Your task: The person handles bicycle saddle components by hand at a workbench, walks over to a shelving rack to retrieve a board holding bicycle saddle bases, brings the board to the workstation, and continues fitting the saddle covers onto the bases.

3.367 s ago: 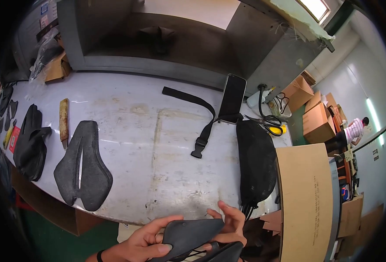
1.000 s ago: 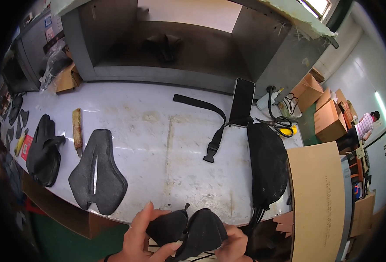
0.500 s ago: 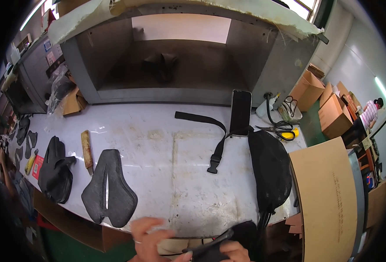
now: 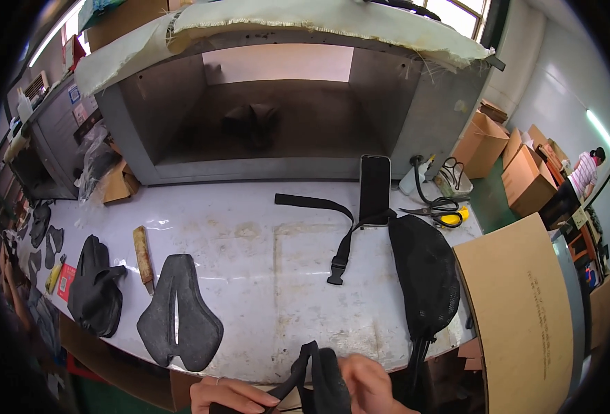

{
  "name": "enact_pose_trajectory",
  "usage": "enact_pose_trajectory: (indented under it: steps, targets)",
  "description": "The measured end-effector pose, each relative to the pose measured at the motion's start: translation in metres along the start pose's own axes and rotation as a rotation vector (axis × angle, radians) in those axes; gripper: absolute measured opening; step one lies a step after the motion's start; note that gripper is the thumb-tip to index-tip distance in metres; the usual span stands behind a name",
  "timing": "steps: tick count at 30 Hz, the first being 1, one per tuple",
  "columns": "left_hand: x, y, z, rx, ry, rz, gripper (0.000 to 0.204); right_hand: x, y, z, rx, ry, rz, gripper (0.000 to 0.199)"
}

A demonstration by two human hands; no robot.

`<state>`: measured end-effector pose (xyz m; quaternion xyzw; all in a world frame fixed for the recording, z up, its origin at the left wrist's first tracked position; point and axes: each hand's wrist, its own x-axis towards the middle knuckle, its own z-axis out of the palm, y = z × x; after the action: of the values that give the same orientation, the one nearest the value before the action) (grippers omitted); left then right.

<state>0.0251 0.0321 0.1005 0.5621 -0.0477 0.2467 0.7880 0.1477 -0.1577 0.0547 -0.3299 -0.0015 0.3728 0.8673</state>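
Observation:
A black padded piece of soft material [image 4: 331,381] is held up at the near table edge, with a folded strip rising at its left side. My left hand [image 4: 232,395] is closed on the black edge at the left, a ring on one finger. On the other side my right hand [image 4: 368,383] has its fingers curled against the piece; the fingertips are partly hidden. Left of my hands lies a dark grey bicycle saddle pad [image 4: 198,328] with a long slit. Beside it are a wooden-handled tool [image 4: 141,254] and a folded black cover [image 4: 92,293].
A black waist bag [image 4: 425,276] with a buckled strap [image 4: 341,259] lies at the right, near a phone [image 4: 375,190]. Scissors [image 4: 439,208] sit behind it. A grey metal box [image 4: 263,171] stands at the back. Cardboard [image 4: 518,310] rises at the right; a person [image 4: 582,176] stands beyond.
My left hand has come down onto the black piece and closed on it. The piece now stands more upright, and my right hand has moved up beside it. The view has tilted slightly upward.

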Motion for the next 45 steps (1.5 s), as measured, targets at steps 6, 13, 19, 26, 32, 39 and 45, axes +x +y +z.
enact_pose_trajectory:
  steps: [6,13,19,26,32,39,45]
  targets:
    - [0.003,-0.007,-0.018,-0.041,-0.139,-0.169,0.049,0.002,0.005,0.013,0.054,0.195,0.278,0.020]
    - [0.006,-0.003,-0.015,-0.014,-0.156,-0.441,0.069,-0.010,-0.006,-0.006,-0.039,0.091,0.156,0.022]
    - [0.026,0.010,-0.020,0.227,-0.562,-0.669,0.065,-0.007,-0.018,-0.005,-0.626,-0.165,0.084,0.015]
    - [0.034,-0.003,0.009,0.282,-0.402,-0.359,0.061,-0.008,-0.009,-0.019,-0.145,-0.075,0.085,0.030]
    - [0.027,-0.004,0.015,0.146,-0.335,-0.455,0.042,-0.006,-0.016,-0.031,-0.531,-0.162,0.172,0.019]
    - [0.033,0.006,0.018,0.211,-0.376,-0.462,0.035,0.007,-0.005,-0.053,-0.572,-0.251,-0.170,0.012]
    - [0.029,0.006,0.023,0.341,-0.363,-0.343,0.032,-0.002,0.000,-0.024,-0.458,-0.147,-0.160,0.019]
